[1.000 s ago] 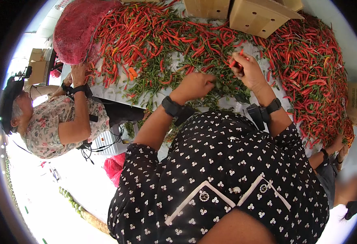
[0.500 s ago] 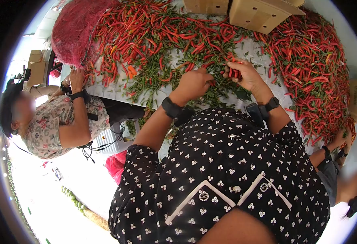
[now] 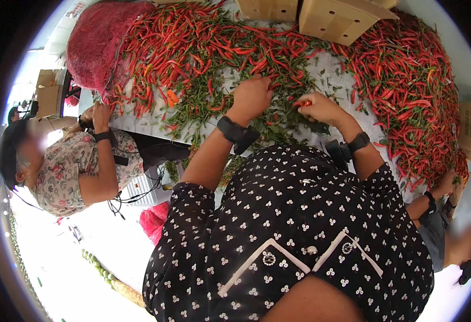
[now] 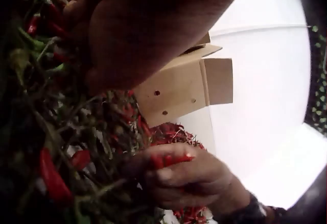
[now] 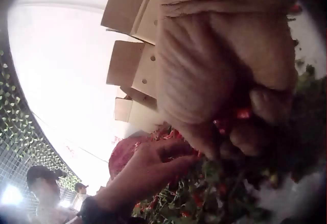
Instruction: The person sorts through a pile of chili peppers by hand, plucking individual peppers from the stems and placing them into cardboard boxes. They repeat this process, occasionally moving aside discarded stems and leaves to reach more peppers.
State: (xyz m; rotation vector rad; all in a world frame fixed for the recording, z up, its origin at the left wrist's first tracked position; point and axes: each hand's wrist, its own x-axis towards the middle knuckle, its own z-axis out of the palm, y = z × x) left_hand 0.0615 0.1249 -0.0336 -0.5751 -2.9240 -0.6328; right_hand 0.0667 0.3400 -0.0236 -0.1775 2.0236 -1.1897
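My right hand (image 3: 321, 110) curls round several red chili peppers (image 4: 173, 158), whose red ends show between the fingers in the left wrist view. Out over the heap to its left is my left hand (image 3: 251, 99), back of the hand upward. Its thumb and forefinger come together on a red chili pepper (image 5: 196, 153) in the right wrist view. Green stems and leafy bits (image 3: 192, 96) lie under and around both hands, mixed with loose red chili peppers (image 4: 53, 178).
Red chili peppers (image 3: 182, 32) spread over the back left; a larger heap (image 3: 407, 102) fills the right. Cardboard boxes (image 3: 337, 24) stand at the back, a red mesh sack (image 3: 98, 48) at far left. One person (image 3: 80, 166) works at left, another (image 3: 434, 231) at right.
My left hand has moved away from the right hand, up and left over the heap. The right hand came down slightly and turned palm downward, still holding its chili peppers.
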